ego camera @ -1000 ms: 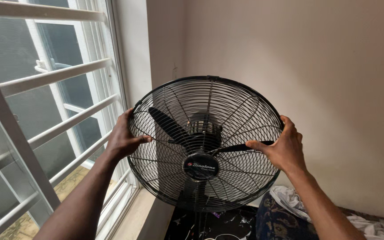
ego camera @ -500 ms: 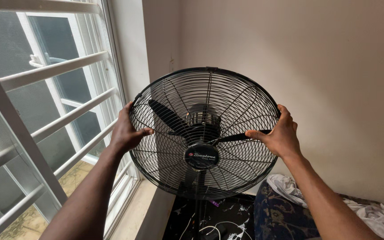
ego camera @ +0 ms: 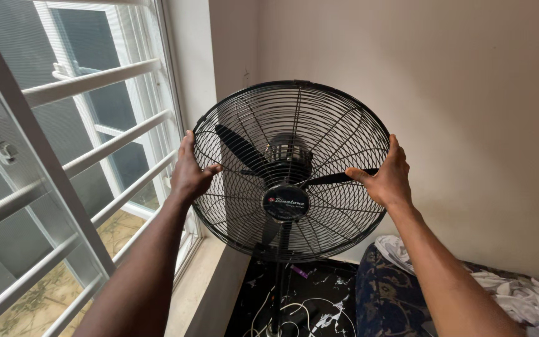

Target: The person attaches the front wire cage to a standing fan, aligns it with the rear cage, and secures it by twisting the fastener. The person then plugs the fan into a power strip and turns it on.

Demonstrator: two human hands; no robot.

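A black standing fan (ego camera: 291,168) faces me in the room's corner, with a round wire front grille, black blades behind it and a round cap at the centre. My left hand (ego camera: 192,168) grips the grille's left rim, thumb hooked over the wires. My right hand (ego camera: 384,178) grips the right rim the same way. The fan's pole (ego camera: 279,293) runs down to the floor below.
White window bars (ego camera: 63,168) and a white frame fill the left side. Beige walls (ego camera: 456,93) meet behind the fan. A black marbled floor (ego camera: 319,299) with white cables lies below. A dark patterned cushion (ego camera: 388,299) and crumpled white cloth (ego camera: 519,293) sit at lower right.
The fan head and both hands sit higher and slightly further right in view than a second ago. More floor and cables show beneath. Both hands keep their grip on the rim.
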